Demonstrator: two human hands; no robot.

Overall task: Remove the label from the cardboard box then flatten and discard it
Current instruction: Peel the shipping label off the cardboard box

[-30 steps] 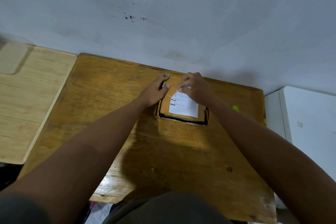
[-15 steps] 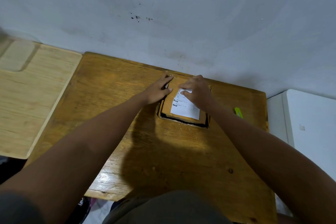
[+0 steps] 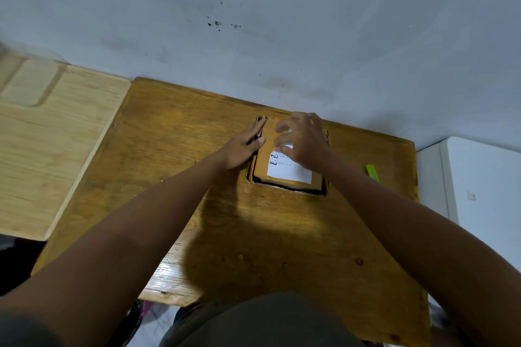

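The right hand [image 3: 306, 141] curls its fingertips [image 3: 282, 141] onto the white label's [image 3: 290, 170] 12 o'clock edge; whether they pinch it, I cannot tell. The left hand [image 3: 242, 146] lies flat, fingers together, against the cardboard box [image 3: 287, 155] at 9 o'clock. The box sits toward 12 o'clock on the wooden table [image 3: 253, 234].

Home: scuffed wall [image 3: 253, 8], wooden desk [image 3: 197, 205]
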